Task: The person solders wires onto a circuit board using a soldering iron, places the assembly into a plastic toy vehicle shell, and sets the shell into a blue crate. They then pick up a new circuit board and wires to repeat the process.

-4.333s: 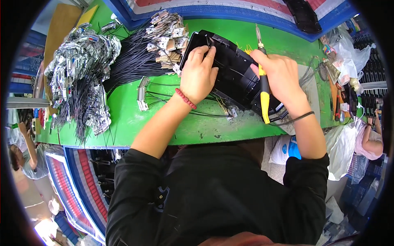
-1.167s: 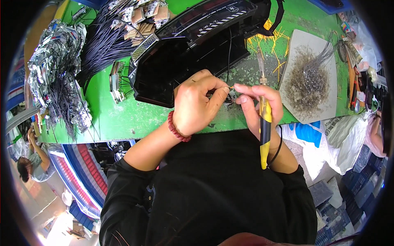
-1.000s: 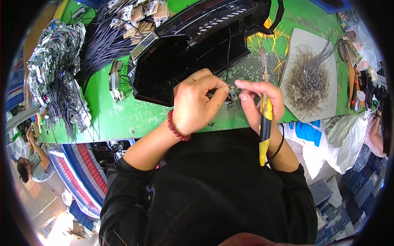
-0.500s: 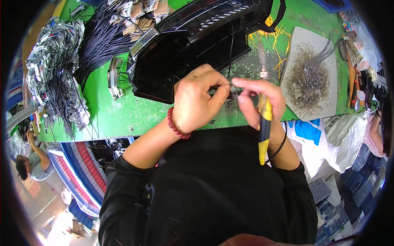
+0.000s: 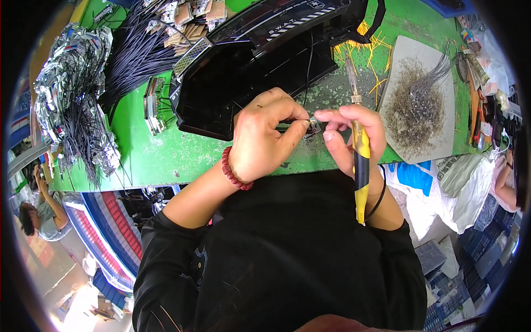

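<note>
My left hand [image 5: 269, 130], with a red bead bracelet at the wrist, pinches the end of a thin black wire [image 5: 308, 72] between thumb and forefinger. That wire runs up into a large black plastic shell [image 5: 210, 105], which lies tilted on the bench beyond my hands. Resting in my right hand [image 5: 359, 133] is a soldering iron [image 5: 361, 171] with a yellow and black handle, its metal tip pointing away from me. The right forefinger and thumb are apart, close to the wire end at the left fingertips. Whether they touch it is hard to tell.
On the green bench [image 5: 146, 166], a heap of silvery parts with black wires [image 5: 74, 99] lies at left. Circuit boards [image 5: 191, 27] are piled behind. Yellow wires [image 5: 379, 55] are scattered near a grey board [image 5: 401, 66] covered in dark debris. Other people are at both sides.
My right thumb and the soldering iron have shifted slightly; the handle's lower end swung a little right. My left hand keeps its pinch, nearly in place.
</note>
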`<state>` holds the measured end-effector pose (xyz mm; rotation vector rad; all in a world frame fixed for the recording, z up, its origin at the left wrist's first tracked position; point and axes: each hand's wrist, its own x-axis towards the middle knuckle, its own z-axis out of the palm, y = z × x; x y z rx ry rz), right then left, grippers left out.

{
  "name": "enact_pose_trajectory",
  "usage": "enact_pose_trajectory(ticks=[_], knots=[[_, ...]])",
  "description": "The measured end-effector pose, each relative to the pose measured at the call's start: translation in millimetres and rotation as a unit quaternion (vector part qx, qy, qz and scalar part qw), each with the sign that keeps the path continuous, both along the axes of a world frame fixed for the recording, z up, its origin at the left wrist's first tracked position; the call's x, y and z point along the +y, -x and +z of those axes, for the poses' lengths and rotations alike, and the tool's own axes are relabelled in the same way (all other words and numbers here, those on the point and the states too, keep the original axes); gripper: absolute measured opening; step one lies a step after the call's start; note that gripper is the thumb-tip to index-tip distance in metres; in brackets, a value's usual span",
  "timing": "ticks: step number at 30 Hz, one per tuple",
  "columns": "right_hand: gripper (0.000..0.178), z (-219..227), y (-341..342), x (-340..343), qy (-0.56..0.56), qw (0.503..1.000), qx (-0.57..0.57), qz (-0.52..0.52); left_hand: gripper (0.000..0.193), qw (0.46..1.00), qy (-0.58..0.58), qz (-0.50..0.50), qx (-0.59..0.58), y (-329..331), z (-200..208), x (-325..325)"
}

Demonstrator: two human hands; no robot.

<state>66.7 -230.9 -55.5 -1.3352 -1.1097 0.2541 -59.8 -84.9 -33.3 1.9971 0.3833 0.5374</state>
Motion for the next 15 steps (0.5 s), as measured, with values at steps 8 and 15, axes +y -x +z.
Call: enact_pose_trajectory(ticks=[8,15], knots=[[0.044,1.9,-0.5,-8.4,0.05,0.998,-0.027,0.033,0.007,1.0,-0.001,0.014,0.016,-0.2,2.6,-1.8],[0.04,0.0,4.0,1.4,0.027,0.999,0.031,0.004,0.007,1.0,-0.024,0.005,-0.003,0.2,-0.6,-2.0]])
